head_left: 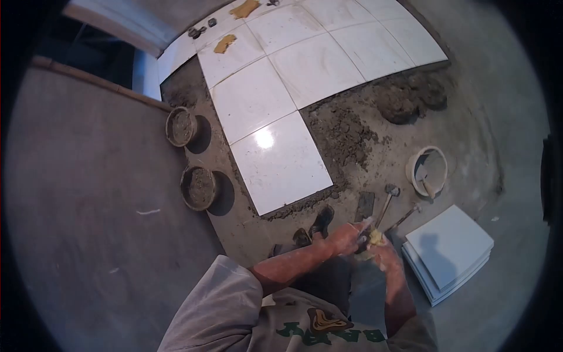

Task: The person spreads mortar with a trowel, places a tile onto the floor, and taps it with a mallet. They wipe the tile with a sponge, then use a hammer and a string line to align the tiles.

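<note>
My left hand (346, 237) and my right hand (384, 253) come together in front of my body, fingers curled. Between them is a small yellow piece (376, 237), perhaps sponge or cloth, close to my right fingers. A dark object (363, 240) shows by my left fingers; its kind is too blurred to tell. Just beyond the hands, a hammer (387, 204) lies on the floor beside a second long-handled tool (406, 216). A dark flat slab (365, 206) lies left of the hammer.
White floor tiles (283, 164) stretch ahead, with loose mortar (346, 132) along their right edge. Two mortar basins (182, 126) (198, 188) stand left. A bucket (427, 170) with a trowel stands right, near stacked tiles (448, 249). Yellow scraps (224, 43) lie on the far tiles.
</note>
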`<act>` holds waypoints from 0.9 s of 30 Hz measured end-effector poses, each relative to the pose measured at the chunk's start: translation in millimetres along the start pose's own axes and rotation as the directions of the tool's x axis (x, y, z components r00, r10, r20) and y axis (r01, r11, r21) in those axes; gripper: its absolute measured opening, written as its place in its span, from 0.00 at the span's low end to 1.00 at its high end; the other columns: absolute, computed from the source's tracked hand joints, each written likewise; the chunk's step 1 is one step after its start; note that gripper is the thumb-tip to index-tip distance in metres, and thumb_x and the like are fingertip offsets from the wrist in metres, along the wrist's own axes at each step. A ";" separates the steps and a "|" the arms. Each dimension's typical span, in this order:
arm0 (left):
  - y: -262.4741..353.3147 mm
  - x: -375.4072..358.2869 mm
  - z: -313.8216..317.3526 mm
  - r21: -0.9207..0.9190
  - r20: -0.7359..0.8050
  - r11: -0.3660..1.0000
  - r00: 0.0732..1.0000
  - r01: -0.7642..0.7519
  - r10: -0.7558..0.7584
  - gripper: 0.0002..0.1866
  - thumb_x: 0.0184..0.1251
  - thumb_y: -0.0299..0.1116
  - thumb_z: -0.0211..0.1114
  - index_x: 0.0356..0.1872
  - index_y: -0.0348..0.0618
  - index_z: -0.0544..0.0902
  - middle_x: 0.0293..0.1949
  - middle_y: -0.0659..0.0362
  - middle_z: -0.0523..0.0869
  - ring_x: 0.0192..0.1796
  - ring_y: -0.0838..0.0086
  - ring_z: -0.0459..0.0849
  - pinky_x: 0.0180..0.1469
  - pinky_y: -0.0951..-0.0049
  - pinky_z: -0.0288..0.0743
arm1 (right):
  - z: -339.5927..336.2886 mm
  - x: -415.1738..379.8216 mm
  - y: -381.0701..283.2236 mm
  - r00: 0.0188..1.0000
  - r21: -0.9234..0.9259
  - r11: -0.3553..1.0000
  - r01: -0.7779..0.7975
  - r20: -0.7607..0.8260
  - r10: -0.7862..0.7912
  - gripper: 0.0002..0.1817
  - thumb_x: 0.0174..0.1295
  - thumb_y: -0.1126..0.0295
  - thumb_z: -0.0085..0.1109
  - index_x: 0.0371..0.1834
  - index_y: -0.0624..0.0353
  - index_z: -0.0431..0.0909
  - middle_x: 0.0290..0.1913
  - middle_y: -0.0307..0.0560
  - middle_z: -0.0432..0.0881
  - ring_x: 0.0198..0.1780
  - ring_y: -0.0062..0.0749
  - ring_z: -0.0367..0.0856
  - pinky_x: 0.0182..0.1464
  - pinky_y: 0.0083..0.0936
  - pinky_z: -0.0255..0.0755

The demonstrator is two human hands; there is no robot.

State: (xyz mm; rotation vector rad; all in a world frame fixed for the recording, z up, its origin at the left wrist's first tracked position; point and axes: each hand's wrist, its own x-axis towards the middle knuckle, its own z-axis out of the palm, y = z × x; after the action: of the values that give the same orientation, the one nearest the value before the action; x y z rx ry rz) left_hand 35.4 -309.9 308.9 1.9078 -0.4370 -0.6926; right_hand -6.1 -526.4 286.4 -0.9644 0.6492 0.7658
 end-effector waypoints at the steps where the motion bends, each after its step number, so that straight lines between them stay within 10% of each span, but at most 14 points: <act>1: 9.6 -4.1 -8.2 0.023 0.000 0.999 0.999 0.045 -0.045 0.35 0.68 0.35 0.58 0.74 0.47 0.55 0.53 0.38 0.79 0.50 0.43 0.80 0.52 0.55 0.76 | -3.3 -3.0 0.7 0.996 -0.114 0.993 -0.026 -0.090 0.016 0.29 0.51 0.80 0.65 0.60 0.60 0.71 0.47 0.44 0.81 0.48 0.30 0.80 0.53 0.28 0.74; 3: -0.8 -16.9 -15.9 0.012 -0.072 0.996 0.994 0.085 -0.084 0.34 0.68 0.37 0.58 0.73 0.48 0.56 0.54 0.39 0.79 0.51 0.44 0.80 0.53 0.56 0.75 | -31.3 -8.8 14.4 0.983 -0.243 0.968 -0.071 -0.182 0.026 0.28 0.51 0.80 0.65 0.59 0.61 0.72 0.46 0.45 0.81 0.46 0.31 0.81 0.51 0.28 0.75; 5: -13.2 -41.3 -23.1 -0.047 -0.256 0.991 0.958 0.125 -0.133 0.33 0.68 0.43 0.58 0.72 0.48 0.60 0.57 0.42 0.79 0.55 0.48 0.80 0.58 0.59 0.74 | -83.8 6.3 43.6 0.941 -0.872 0.490 -0.018 -0.181 -0.287 0.26 0.50 0.77 0.65 0.55 0.64 0.73 0.42 0.52 0.83 0.46 0.35 0.84 0.48 0.31 0.78; 8: -60.8 -94.5 -36.0 -0.094 -0.390 0.949 0.865 0.302 -0.314 0.32 0.69 0.45 0.59 0.71 0.49 0.62 0.58 0.44 0.80 0.58 0.51 0.80 0.60 0.60 0.72 | -110.4 30.6 56.6 0.862 -0.861 0.363 -0.357 -0.453 -0.226 0.24 0.49 0.71 0.67 0.50 0.65 0.74 0.41 0.59 0.84 0.48 0.43 0.84 0.49 0.37 0.77; 12: -105.2 -165.6 -60.4 -0.307 -0.447 0.778 0.639 0.548 -0.626 0.32 0.67 0.48 0.60 0.70 0.51 0.65 0.54 0.46 0.82 0.56 0.53 0.82 0.59 0.60 0.73 | -98.7 77.3 76.1 0.858 -0.912 0.380 -0.153 -0.313 -0.407 0.23 0.46 0.67 0.68 0.45 0.65 0.74 0.45 0.63 0.82 0.50 0.54 0.82 0.49 0.43 0.76; 16: -137.6 -195.8 -63.8 -0.359 -0.452 0.678 0.517 0.641 -0.727 0.32 0.67 0.48 0.60 0.69 0.51 0.67 0.52 0.48 0.84 0.54 0.55 0.83 0.57 0.60 0.74 | -9.0 125.9 49.1 0.928 -0.808 0.580 0.099 -0.136 -0.348 0.26 0.47 0.77 0.64 0.53 0.62 0.71 0.45 0.47 0.80 0.43 0.34 0.81 0.44 0.31 0.77; 23: -172.5 -155.0 -76.4 -0.529 -0.441 0.634 0.456 0.564 -0.773 0.31 0.68 0.47 0.60 0.69 0.51 0.67 0.52 0.46 0.84 0.54 0.53 0.83 0.57 0.61 0.74 | 13.4 290.7 38.0 0.948 -0.964 0.245 0.103 0.021 -0.317 0.25 0.52 0.73 0.68 0.55 0.63 0.75 0.44 0.45 0.83 0.46 0.32 0.82 0.49 0.28 0.76; 25: -176.5 -141.7 -86.9 -0.517 -0.411 0.626 0.472 0.583 -0.780 0.30 0.68 0.47 0.59 0.69 0.50 0.67 0.52 0.46 0.84 0.55 0.53 0.82 0.58 0.61 0.74 | 18.7 353.8 45.4 0.967 -0.871 0.490 -0.040 -0.157 -0.200 0.24 0.54 0.69 0.68 0.55 0.64 0.76 0.43 0.45 0.84 0.44 0.31 0.82 0.49 0.27 0.75; 27: -185.7 -134.0 -100.8 -0.550 -0.334 0.590 0.492 0.591 -0.804 0.30 0.68 0.47 0.60 0.68 0.49 0.68 0.53 0.46 0.83 0.55 0.53 0.82 0.58 0.61 0.74 | 41.3 397.1 44.5 0.920 -0.876 0.418 0.241 0.069 -0.386 0.22 0.57 0.69 0.66 0.55 0.64 0.76 0.43 0.45 0.84 0.44 0.30 0.82 0.49 0.26 0.75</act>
State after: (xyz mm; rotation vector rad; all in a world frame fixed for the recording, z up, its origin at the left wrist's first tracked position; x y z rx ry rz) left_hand -4.1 -84.1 208.6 1.7635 0.9001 -0.6208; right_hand 191.2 -364.1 -23.6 -2.0697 0.1084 0.6685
